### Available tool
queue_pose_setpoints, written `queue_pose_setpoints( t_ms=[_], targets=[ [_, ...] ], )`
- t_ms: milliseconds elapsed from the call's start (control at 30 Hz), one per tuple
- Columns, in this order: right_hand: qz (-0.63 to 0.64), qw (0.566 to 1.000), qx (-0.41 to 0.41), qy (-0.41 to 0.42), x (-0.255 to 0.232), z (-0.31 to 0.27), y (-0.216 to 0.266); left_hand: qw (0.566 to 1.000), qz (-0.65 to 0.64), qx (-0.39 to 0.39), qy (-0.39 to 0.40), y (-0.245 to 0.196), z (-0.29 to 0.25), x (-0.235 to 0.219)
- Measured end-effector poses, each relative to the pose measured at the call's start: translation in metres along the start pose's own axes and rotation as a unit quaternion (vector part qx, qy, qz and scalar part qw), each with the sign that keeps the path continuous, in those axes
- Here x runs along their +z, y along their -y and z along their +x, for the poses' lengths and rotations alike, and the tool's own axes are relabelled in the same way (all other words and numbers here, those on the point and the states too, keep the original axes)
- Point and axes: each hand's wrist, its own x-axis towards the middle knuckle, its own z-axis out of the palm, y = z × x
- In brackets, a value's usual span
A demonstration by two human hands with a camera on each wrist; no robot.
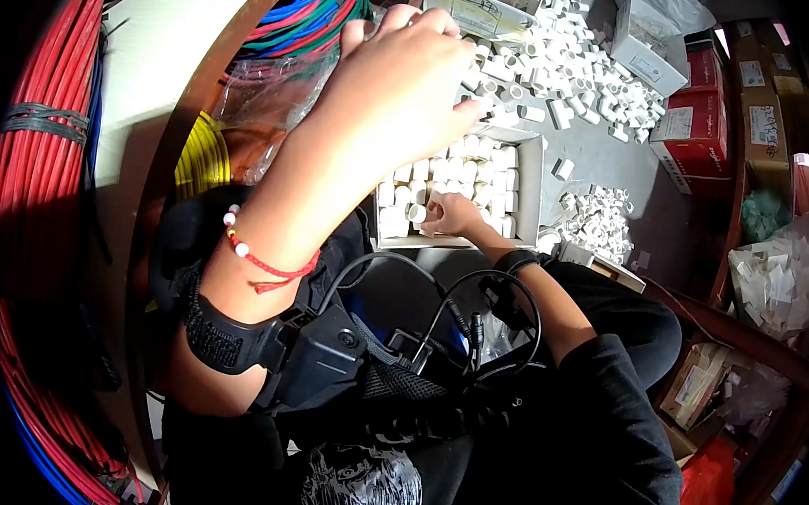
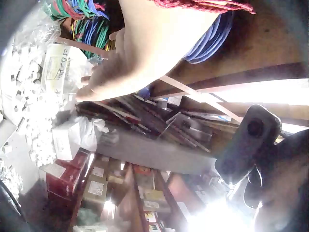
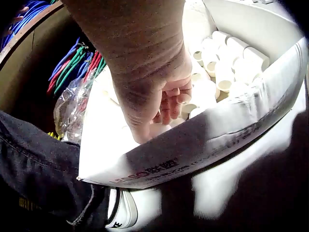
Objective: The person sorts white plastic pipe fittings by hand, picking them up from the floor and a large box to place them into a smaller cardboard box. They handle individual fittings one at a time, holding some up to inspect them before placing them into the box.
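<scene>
A white cardboard box (image 1: 529, 181) holds rows of short white pipe couplings (image 1: 470, 170). My right hand (image 1: 453, 216) reaches down inside its near side, fingers and thumb curled at a white coupling (image 1: 416, 213). In the right wrist view the box's front flap (image 3: 207, 140) stands close beside that hand and partly hides the fingertips. My left hand (image 1: 396, 90) is raised over the far left part of the box, fingers loosely bent, with nothing showing in its grasp. Its fingers point toward a heap of loose white couplings (image 1: 581, 87) on the grey floor.
Smaller white fittings (image 1: 596, 218) lie in a pile right of the box. A red carton (image 1: 695, 127) and an open white box (image 1: 648, 50) stand beyond. Coils of red wire (image 1: 49, 157) and yellow wire (image 1: 202, 159) are on the left. A black cable (image 1: 535, 307) loops near my right forearm.
</scene>
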Motion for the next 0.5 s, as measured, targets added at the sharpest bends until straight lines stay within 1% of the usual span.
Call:
queue_pose_setpoints(
  t_ms=[167,267,300,400,500],
  targets=[
    [-0.024,0.998,-0.064,-0.007,0.003,0.0,0.001,1.0,0.0,0.002,0.005,0.0,0.001,0.0],
    [-0.07,0.997,-0.001,0.012,0.0,-0.002,0.009,1.0,0.006,0.004,0.002,0.0,0.0,-0.001],
    [-0.071,0.997,0.023,0.012,-0.003,-0.004,0.012,1.0,0.005,0.005,0.0,0.0,0.0,-0.001],
    [-0.055,0.995,0.073,0.046,-0.009,-0.003,0.007,1.0,0.0,0.008,-0.001,0.001,0.0,0.0],
    [-0.002,0.997,0.077,0.007,-0.007,-0.003,-0.001,1.0,0.008,0.004,0.001,-0.001,0.001,0.0]
  ],
)
